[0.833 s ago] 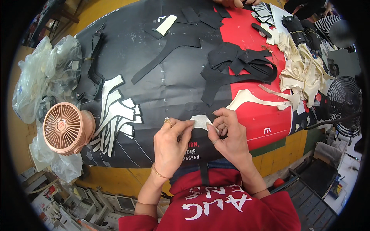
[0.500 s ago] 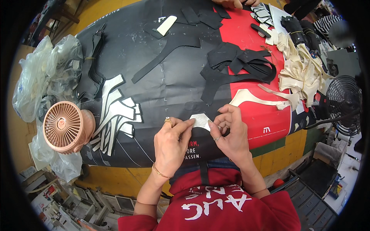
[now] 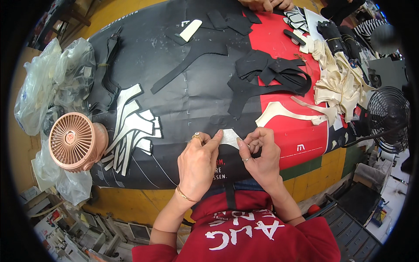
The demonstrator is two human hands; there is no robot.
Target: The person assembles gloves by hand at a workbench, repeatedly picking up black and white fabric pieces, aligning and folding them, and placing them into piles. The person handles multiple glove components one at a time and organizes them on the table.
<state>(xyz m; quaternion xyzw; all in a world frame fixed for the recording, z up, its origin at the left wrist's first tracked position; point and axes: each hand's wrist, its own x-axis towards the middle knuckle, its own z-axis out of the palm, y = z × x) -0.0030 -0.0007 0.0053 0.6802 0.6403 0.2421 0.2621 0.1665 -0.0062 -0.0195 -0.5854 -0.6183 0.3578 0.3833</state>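
Near the table's front edge, a small white fabric piece is stretched between my two hands. My left hand pinches its left end between thumb and fingers. The right end is gripped by the thumb and curled fingers of my right hand. Just beyond the right hand, a cream curved fabric piece lies flat on the red part of the mat. Farther back sits a loose heap of black fabric pieces. To the left is a fanned stack of white cut pieces with dark edges.
A pink desk fan and plastic bags stand at the left. Cream fabric pieces are piled at the right beside a black fan. Another person's hands are at the far edge of the table mat.
Both hands stay on the white fabric piece. My left hand has shifted slightly right, with its fingers farther over the piece, and the right fingers are curled in more.
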